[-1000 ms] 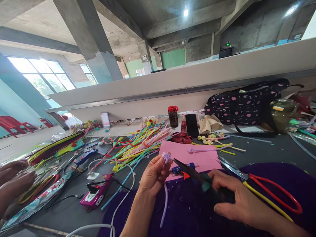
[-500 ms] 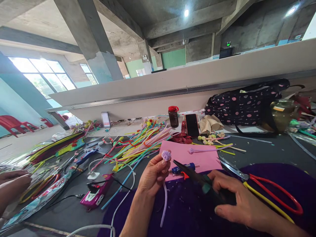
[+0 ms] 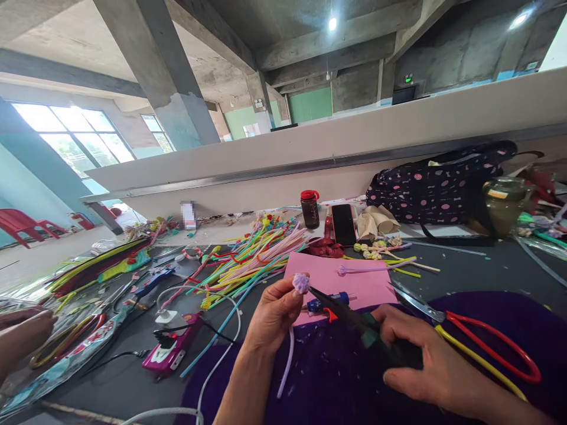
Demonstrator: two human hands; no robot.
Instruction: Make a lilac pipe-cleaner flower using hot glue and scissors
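My left hand [image 3: 271, 313] pinches a lilac pipe-cleaner flower [image 3: 301, 283] just under its fluffy head, and its stem hangs down below the palm. In my right hand [image 3: 427, 357] are dark scissors [image 3: 343, 310], with the fingers around the handles. Their blade tips reach the right side of the flower head; whether they touch it I cannot tell. Behind the blades a blue glue gun [image 3: 321, 303] with an orange trigger lies on a pink sheet [image 3: 372, 283], partly covered. Another lilac pipe-cleaner piece [image 3: 376, 268] rests on that sheet.
Large scissors with red and yellow handles [image 3: 491, 337] lie at right on purple cloth. A heap of colored pipe cleaners [image 3: 252, 260], a bottle [image 3: 310, 211], a phone [image 3: 344, 224] and a patterned bag [image 3: 425, 195] stand behind. A power strip [image 3: 172, 348] and another person's hand [image 3: 31, 330] are at left.
The flower has shifted slightly right and down and turned toward the scissor tips. Its hanging stem has swung a little left. The scissors stay almost in place.
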